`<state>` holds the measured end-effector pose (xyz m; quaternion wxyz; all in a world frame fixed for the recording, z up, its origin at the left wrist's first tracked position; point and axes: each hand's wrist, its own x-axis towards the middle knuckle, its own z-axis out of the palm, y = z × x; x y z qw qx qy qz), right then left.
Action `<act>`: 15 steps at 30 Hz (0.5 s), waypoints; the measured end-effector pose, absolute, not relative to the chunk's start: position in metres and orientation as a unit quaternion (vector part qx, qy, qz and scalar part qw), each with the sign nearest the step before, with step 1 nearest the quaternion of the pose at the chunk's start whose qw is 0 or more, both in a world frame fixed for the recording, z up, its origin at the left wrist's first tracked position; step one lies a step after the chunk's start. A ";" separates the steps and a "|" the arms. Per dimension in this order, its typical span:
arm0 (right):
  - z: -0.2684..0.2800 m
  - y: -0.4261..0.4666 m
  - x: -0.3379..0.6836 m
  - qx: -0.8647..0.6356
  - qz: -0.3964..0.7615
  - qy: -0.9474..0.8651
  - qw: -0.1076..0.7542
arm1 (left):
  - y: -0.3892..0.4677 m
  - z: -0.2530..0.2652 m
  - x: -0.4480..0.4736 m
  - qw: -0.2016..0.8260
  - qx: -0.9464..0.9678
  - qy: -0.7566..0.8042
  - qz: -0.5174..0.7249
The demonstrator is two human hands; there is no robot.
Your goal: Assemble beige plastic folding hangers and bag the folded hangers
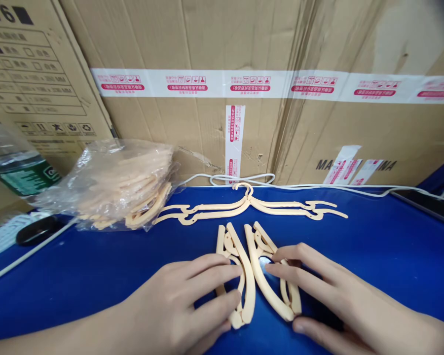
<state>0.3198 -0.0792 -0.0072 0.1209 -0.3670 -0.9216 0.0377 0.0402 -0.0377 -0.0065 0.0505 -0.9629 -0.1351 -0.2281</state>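
While left hand (pixel 185 301) curls over folded hanger (pixel 249 286) at six o'clock, right hand (pixel 329 286), fingers spread, touches second hanger (pixel 265 287) at five; can't tell if either grips. Step looks like positioning the pair; next move likely calls for firm pinch.

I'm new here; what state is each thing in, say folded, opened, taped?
Near left clothes hanger: folded.
Near right clothes hanger: folded.
Two rear clothes hangers: unfolded.
Clear plastic bag: crumpled, with bagged hangers inside.
Green-labelled bottle: partly out of frame.
Rear white cable: loosely looped.
Rear cardboard box: taped.
Left hand: touching the near left hanger.
Right hand: touching the near right hanger.
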 end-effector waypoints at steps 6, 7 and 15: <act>-0.006 -0.077 0.315 -0.348 0.004 -0.932 0.100 | -0.037 -0.004 0.040 0.055 -0.967 -0.137 -0.210; -0.006 -0.077 0.315 -0.345 -0.004 -0.933 0.105 | -0.037 -0.003 0.040 0.054 -0.968 -0.136 -0.205; -0.016 -0.075 0.312 -0.329 -0.070 -0.925 0.174 | -0.037 -0.002 0.035 0.053 -0.974 -0.137 -0.174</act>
